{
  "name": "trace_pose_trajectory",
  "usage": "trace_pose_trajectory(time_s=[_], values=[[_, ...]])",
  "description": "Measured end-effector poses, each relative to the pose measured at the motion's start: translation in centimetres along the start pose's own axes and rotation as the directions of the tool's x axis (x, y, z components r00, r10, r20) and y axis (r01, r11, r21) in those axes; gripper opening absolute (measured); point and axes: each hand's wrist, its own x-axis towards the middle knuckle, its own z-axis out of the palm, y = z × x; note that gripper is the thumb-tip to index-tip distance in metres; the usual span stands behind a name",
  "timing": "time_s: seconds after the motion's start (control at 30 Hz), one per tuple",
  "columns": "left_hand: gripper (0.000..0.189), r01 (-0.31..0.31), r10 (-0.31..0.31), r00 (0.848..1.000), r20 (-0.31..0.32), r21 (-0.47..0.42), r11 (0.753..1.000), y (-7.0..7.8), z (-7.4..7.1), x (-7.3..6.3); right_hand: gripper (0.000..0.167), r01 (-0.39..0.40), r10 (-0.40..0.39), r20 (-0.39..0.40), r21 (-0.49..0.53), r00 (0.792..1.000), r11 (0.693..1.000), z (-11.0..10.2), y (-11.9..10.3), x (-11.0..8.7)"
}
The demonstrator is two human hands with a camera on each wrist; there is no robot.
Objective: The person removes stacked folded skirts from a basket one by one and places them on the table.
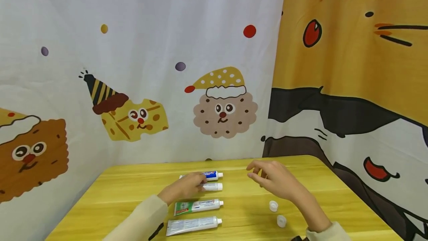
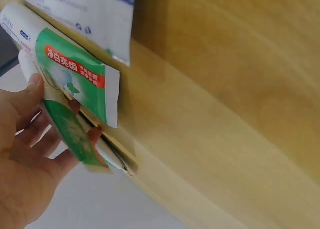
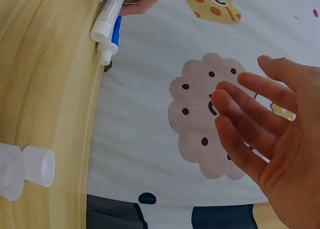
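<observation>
My left hand [image 1: 187, 187] pinches a toothpaste tube [image 1: 211, 186] with a white cap on its end, thumb on one side and fingers on the other. In the left wrist view the green tail of this toothpaste tube [image 2: 75, 134] is tilted up off the table. Just beyond it lies a blue toothpaste tube [image 1: 210, 175], partly hidden by the hand, its nozzle bare. Nearer lie a green-and-white toothpaste tube [image 1: 198, 206] and a whitish toothpaste tube [image 1: 194, 225], both uncapped. My right hand [image 1: 275, 179] is raised over the table's right side, fingers loosely bent, holding nothing.
Two white caps [image 1: 273, 206] [image 1: 281, 221] sit on the yellow wood-grain table [image 1: 133, 189], below the right hand in the head view. A cartoon-printed curtain [image 1: 150, 47] hangs behind the table's far edge and along the right side.
</observation>
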Motion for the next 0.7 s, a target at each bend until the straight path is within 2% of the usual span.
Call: trace_pose_trajectory(time_s=[0.17,0.33,0.5,0.7], values=[[0.021,0.01,-0.013,0.999,0.029,0.084,0.996,0.4,0.0,0.2,0.013,0.001,-0.001,0.007,0.018,1.0,1.0,0.1,-0.1,0.0],[0.028,0.041,-0.046,0.999,0.026,0.163,0.986,0.6,0.3,0.4,0.015,0.0,-0.001,0.023,0.043,1.0,0.999,-0.2,-0.4,0.1],[0.032,0.057,-0.065,0.997,0.034,0.184,0.981,0.7,0.1,0.5,0.016,-0.011,0.01,0.03,0.033,1.0,0.999,-0.5,-0.8,0.2],[0.045,0.075,-0.082,0.996,0.038,0.157,0.985,1.2,-1.2,0.6,0.013,-0.022,0.022,0.035,0.012,0.999,1.0,-0.5,-0.9,0.0]])
